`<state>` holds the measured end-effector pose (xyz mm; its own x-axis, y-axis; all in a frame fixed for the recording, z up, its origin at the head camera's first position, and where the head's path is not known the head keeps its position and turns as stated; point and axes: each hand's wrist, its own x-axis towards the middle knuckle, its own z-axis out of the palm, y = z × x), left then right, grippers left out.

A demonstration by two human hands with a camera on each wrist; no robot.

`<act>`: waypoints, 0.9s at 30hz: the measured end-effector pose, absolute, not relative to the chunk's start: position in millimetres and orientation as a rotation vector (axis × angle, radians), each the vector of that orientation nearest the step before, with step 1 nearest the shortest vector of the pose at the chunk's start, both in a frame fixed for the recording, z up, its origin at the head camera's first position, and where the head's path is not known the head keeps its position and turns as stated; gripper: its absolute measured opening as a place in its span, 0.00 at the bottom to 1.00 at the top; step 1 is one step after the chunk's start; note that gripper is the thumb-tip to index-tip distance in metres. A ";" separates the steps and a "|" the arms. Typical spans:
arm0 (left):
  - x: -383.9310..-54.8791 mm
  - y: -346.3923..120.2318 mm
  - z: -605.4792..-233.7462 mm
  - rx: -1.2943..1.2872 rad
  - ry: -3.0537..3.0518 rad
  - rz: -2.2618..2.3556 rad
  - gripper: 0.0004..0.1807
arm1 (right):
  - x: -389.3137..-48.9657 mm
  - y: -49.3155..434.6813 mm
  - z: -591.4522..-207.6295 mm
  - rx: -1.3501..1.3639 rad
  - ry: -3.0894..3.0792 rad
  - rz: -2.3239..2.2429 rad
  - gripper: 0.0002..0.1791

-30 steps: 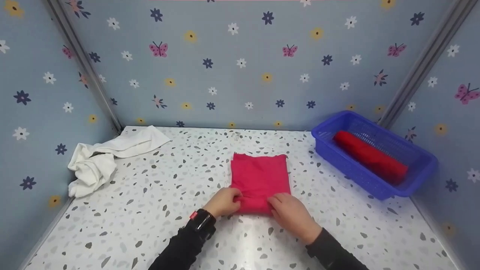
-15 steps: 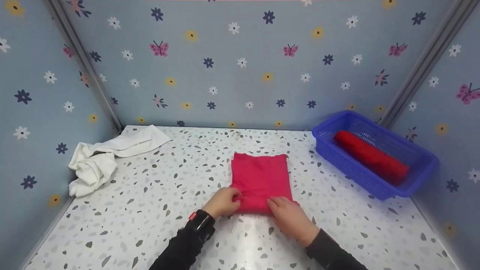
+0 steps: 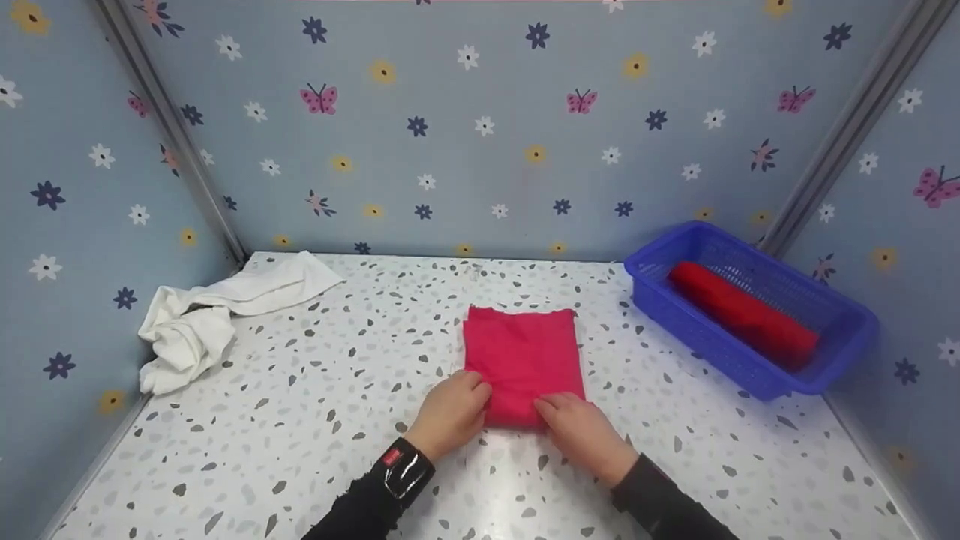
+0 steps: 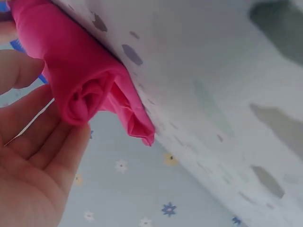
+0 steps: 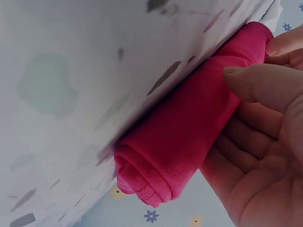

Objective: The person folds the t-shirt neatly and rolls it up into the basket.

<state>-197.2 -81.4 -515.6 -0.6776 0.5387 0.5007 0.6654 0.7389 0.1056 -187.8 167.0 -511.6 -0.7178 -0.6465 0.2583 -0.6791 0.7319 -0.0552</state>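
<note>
A folded pink cloth (image 3: 525, 341) lies flat at the middle of the table, its near edge rolled up. My left hand (image 3: 450, 414) grips the left part of that roll, and my right hand (image 3: 586, 435) holds the right part, thumb on the near side. Seen from the left wrist, the end of the pink roll (image 4: 61, 61) shows a spiral of layers, with fingertips along its far side. In the right wrist view, the thumb (image 5: 260, 82) presses the roll while the other fingers reach behind it.
A blue plastic basket (image 3: 697, 349) stands at the right with a rolled red cloth (image 3: 742, 311) inside. At the back left lies a crumpled white cloth (image 3: 191, 330). Patterned walls (image 3: 480, 150) enclose the speckled table (image 3: 337, 465) at the back and sides.
My left hand has shifted slightly up along the roll's left end and turned, so more of the back of the hand shows. The right hand has barely moved.
</note>
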 end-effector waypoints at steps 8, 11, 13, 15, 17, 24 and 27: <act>-192.0 -74.9 -515.0 -0.895 -2.505 -0.210 0.13 | -189.7 167.0 -511.8 1.047 -2.738 0.225 0.19; -190.4 -74.0 -516.9 -0.884 -2.525 -0.186 0.14 | -190.9 167.1 -511.8 1.042 -2.750 0.234 0.19; -190.0 -73.3 -518.3 -0.877 -2.534 -0.176 0.13 | -191.8 167.2 -511.3 1.037 -2.763 0.241 0.19; -189.6 -72.2 -519.2 -0.869 -2.550 -0.170 0.12 | -192.6 167.4 -510.9 1.031 -2.772 0.248 0.19; -189.5 -70.9 -519.8 -0.861 -2.575 -0.168 0.11 | -193.0 167.5 -510.2 1.028 -2.773 0.253 0.18; -190.1 -66.5 -517.3 -0.820 -2.690 -0.184 0.08 | -194.2 169.1 -511.2 1.047 -2.706 0.284 0.16; -191.1 -65.3 -515.2 -0.804 -2.736 -0.204 0.07 | -195.2 169.4 -511.6 1.041 -2.713 0.291 0.15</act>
